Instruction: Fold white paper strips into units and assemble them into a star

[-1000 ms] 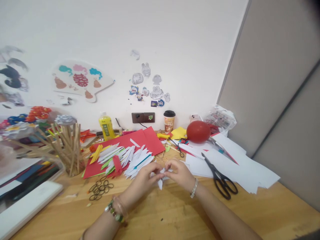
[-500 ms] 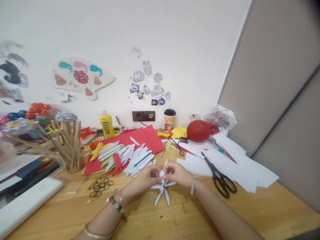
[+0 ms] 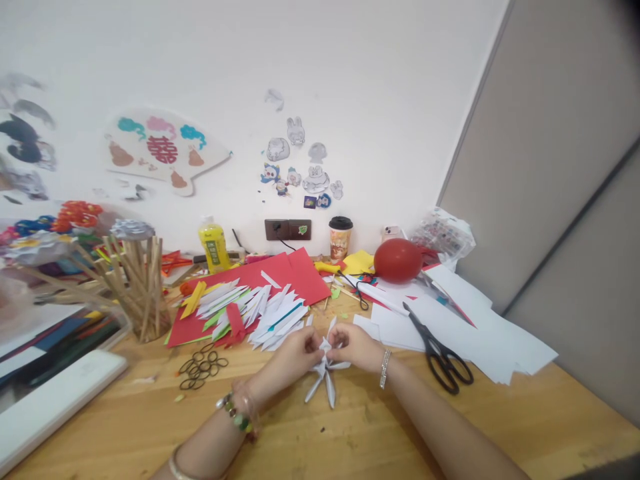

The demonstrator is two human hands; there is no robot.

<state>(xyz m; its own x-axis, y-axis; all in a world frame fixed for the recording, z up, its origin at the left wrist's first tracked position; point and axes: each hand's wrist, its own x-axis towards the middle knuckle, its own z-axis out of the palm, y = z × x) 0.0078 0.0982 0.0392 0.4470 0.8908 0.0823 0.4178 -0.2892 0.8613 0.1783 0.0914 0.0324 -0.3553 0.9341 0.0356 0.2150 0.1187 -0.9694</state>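
A white folded-paper flower with several pointed petals is between my two hands, just above the wooden table. My left hand is closed, its thumb and fingers pinching the flower from the left. From the other side my right hand grips it near the centre, fingertips bent inward. My fingers cover part of the upper petals; the lower ones point toward me. Beyond my left hand lies a pile of folded white paper strips, some touching a red paper sheet.
Black scissors lie right of my hands beside white paper sheets. Black rubber bands are on the left. Wooden sticks stand in a container. Farther back are a yellow bottle, a lidded cup and a red balloon.
The paper flower has turned slightly, its lower petals shifting a little to the left. My fingers have moved slightly at its centre, and both hands still hold it.
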